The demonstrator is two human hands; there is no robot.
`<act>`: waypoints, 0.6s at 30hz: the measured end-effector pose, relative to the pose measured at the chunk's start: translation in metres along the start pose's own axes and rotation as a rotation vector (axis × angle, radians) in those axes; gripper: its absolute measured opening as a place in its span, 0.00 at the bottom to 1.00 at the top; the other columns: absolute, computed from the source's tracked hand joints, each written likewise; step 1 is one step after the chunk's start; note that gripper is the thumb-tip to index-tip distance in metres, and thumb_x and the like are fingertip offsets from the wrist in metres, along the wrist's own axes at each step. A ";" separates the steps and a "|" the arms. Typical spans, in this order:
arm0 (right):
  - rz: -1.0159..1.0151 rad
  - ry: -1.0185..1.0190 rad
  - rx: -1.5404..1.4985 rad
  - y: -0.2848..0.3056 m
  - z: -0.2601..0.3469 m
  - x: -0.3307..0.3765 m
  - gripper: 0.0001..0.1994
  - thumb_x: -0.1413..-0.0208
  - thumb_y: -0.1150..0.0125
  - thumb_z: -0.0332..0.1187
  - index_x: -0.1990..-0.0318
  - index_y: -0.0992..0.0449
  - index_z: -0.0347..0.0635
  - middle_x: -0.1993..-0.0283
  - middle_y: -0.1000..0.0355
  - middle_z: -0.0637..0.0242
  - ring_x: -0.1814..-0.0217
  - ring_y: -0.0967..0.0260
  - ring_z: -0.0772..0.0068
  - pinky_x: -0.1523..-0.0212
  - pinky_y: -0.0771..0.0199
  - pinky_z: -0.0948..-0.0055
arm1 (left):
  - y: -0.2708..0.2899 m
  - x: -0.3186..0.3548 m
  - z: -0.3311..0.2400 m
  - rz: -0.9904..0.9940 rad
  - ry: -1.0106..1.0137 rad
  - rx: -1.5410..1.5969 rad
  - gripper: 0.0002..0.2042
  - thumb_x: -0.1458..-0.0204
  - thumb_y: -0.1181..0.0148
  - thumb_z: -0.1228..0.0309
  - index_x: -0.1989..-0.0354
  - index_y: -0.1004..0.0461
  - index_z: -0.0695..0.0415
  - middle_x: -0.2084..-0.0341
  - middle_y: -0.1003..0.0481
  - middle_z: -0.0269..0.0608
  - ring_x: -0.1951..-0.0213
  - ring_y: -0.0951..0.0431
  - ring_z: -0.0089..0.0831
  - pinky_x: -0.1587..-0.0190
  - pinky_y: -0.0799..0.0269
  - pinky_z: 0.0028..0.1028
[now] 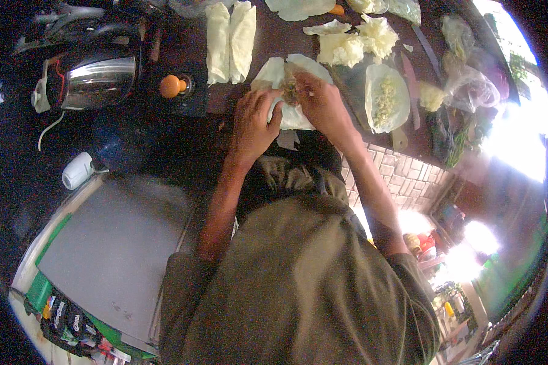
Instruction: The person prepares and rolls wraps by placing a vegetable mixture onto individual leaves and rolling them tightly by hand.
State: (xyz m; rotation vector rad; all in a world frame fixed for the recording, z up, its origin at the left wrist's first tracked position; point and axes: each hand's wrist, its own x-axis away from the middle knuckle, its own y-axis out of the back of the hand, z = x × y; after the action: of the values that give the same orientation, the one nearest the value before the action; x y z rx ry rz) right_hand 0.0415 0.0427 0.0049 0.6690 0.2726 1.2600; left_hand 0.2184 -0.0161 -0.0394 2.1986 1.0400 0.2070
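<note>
In front of me lies a pale, thin sheet (266, 74), its edges spread out, with a small brownish-green heap of filling (290, 94) near its middle. My left hand (254, 121) rests over the sheet's left edge, thumb held away from the fingers. From the right, my right hand (321, 106) reaches onto the heap with its fingers bunched together; the fingertips are partly hidden. Two long pale rolls (230, 41) lie side by side beyond my left hand. Right of my right hand sits a whitish, bowl-shaped piece (374, 125) with chopped pale bits in it.
Torn, crumpled pale leaves (347, 47) lie beyond my right hand. Knife blades (428, 50), clear plastic bags (469, 91) and greens (460, 143) crowd the right side. At left stand a steel kettle (100, 82) and an orange-knobbed object (172, 86). A grey panel (115, 249) stretches below them.
</note>
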 end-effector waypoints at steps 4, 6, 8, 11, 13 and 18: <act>0.060 -0.190 -0.289 0.012 -0.030 0.009 0.18 0.30 0.48 0.31 0.36 0.30 0.37 0.46 0.24 0.56 0.42 0.26 0.68 0.45 0.24 0.68 | -0.007 -0.015 -0.005 0.025 -0.114 -0.025 0.17 0.43 0.38 0.69 0.45 0.26 0.57 0.48 0.26 0.47 0.44 0.28 0.48 0.39 0.35 0.45; 0.081 -0.163 -0.397 0.022 -0.037 0.014 0.18 0.28 0.50 0.34 0.35 0.32 0.37 0.42 0.26 0.60 0.40 0.28 0.70 0.44 0.24 0.70 | -0.014 -0.024 -0.011 0.054 -0.190 -0.089 0.20 0.44 0.37 0.68 0.43 0.27 0.57 0.44 0.27 0.46 0.40 0.29 0.47 0.36 0.37 0.44; 0.049 -0.177 -0.448 0.034 -0.032 0.020 0.18 0.28 0.48 0.35 0.37 0.31 0.36 0.44 0.25 0.59 0.42 0.27 0.70 0.44 0.24 0.71 | -0.024 -0.032 -0.016 0.077 -0.273 -0.198 0.23 0.45 0.35 0.67 0.40 0.28 0.57 0.41 0.28 0.45 0.37 0.31 0.46 0.33 0.38 0.44; -0.020 -0.282 -0.356 0.056 -0.032 0.035 0.17 0.29 0.46 0.34 0.40 0.29 0.35 0.47 0.23 0.59 0.44 0.26 0.70 0.45 0.24 0.71 | -0.044 -0.034 0.001 0.143 -0.368 -0.249 0.19 0.45 0.36 0.67 0.45 0.24 0.58 0.42 0.27 0.45 0.36 0.31 0.46 0.34 0.37 0.44; -0.190 -0.321 -0.364 0.072 -0.045 0.054 0.13 0.32 0.44 0.32 0.45 0.25 0.36 0.52 0.21 0.58 0.48 0.24 0.68 0.46 0.25 0.70 | -0.045 -0.035 0.007 0.177 -0.415 -0.269 0.14 0.44 0.37 0.69 0.50 0.21 0.58 0.46 0.24 0.44 0.38 0.29 0.44 0.36 0.33 0.42; -0.354 -0.268 0.322 0.106 -0.070 0.102 0.19 0.39 0.37 0.30 0.40 0.25 0.47 0.41 0.26 0.54 0.41 0.25 0.59 0.44 0.25 0.63 | -0.038 -0.034 0.008 0.217 -0.483 -0.258 0.15 0.44 0.37 0.72 0.48 0.22 0.57 0.48 0.24 0.41 0.40 0.27 0.42 0.37 0.31 0.40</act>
State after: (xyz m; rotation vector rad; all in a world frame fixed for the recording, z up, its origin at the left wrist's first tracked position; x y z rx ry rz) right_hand -0.0486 0.1758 0.0310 1.0076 0.3576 0.7834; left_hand 0.1754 -0.0286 -0.0654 1.9821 0.4803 -0.0903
